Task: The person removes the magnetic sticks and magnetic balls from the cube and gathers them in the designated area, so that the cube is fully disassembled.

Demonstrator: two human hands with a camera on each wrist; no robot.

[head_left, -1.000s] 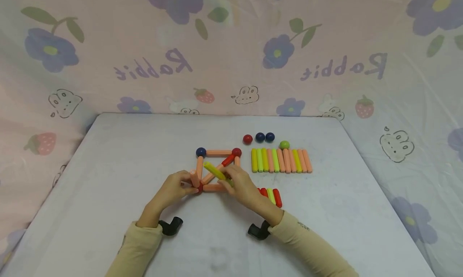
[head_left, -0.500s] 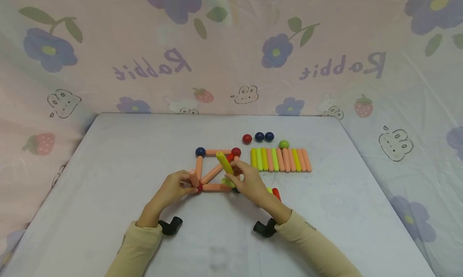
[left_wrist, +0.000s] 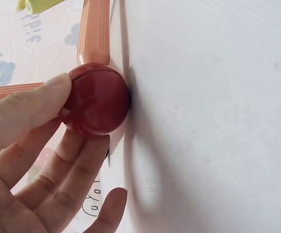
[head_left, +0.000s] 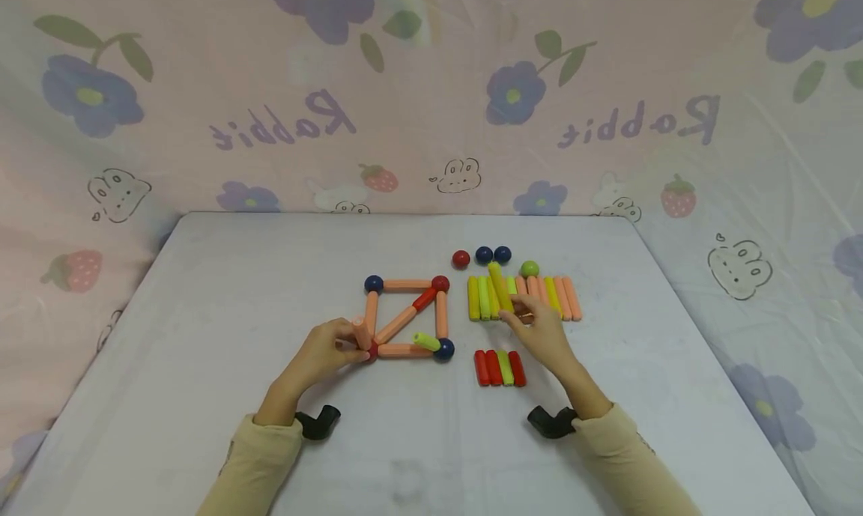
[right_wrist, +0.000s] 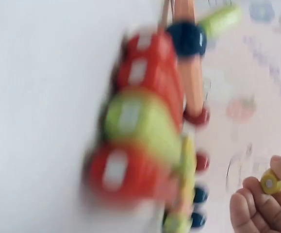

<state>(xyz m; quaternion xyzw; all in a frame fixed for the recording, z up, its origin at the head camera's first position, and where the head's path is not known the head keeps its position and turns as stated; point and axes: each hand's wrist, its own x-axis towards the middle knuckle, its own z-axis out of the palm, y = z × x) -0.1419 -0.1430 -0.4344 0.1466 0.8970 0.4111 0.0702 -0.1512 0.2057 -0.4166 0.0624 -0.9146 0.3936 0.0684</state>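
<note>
My left hand pinches a red ball at the near left corner of a square built of orange sticks and balls. An orange stick rises from that ball beside the fingers. My right hand holds a yellow stick between thumb and fingers, over a row of sticks. At the square's near right corner, a lime stick sticks up from a blue ball. A diagonal of orange and red sticks crosses the square to a red ball at the far right corner.
Several short red and lime sticks lie right of the square. Behind the long row are a loose red ball, two dark blue balls and a green ball. A patterned cloth hangs behind the white table.
My right hand has moved right with the yellow stick, from the square to the row of sticks, uncovering the lime stick and near right blue ball. The left hand has stayed put.
</note>
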